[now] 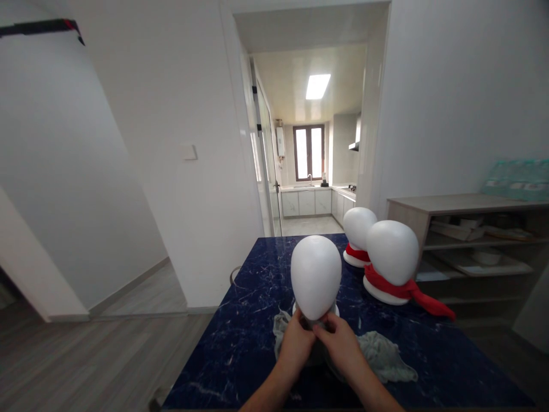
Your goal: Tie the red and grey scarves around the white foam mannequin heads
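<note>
Over the blue marbled tabletop (234, 337), the left hand (299, 339) has its grip pinched on a grey scarf (384, 356) at the neck of a white mannequin head (316, 274), and the right hand (341, 340) pinches it just alongside. Farther right I see a rear mannequin head (359, 226), then a front mannequin head (392, 252), both with red scarves (388, 285) round their necks.

A home: kitchen cabinets (306, 203) beyond a doorway (374, 114)
</note>
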Demonstrator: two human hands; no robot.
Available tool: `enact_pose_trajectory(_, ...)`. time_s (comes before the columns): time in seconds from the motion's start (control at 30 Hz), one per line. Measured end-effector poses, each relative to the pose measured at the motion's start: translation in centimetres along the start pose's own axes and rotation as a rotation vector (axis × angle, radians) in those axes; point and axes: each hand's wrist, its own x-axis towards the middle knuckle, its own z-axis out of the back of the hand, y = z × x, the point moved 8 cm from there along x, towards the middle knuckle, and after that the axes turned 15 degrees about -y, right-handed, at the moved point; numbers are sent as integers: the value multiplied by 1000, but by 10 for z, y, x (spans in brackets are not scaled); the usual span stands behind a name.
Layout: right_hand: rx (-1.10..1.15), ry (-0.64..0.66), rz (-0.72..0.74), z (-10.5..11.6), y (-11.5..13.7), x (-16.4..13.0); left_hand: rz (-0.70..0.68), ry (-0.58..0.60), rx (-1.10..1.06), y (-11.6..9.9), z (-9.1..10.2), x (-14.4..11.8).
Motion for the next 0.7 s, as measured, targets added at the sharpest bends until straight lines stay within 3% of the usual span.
enact_pose_trajectory(0.17, -473, -153, 251, 20, 3, 5, 207, -81, 16, 24, 21, 8)
enact_pose_trajectory(0.33, -777, -268, 621, 26, 33, 2, 429, 6, -143, 28, 16, 8)
enact_pose_trajectory(0.4, -817, -293, 715, 26, 43, -1, 469, 32, -181, 25, 12, 6)
enact_pose_trajectory(0.5, -801, -300, 734, 26, 44, -8, 491, 32, -189, 22, 10, 3)
enact_pose_trajectory(0.7, -637, -97, 790, 10, 41, -48, 462, 40, -264, 21, 6, -3)
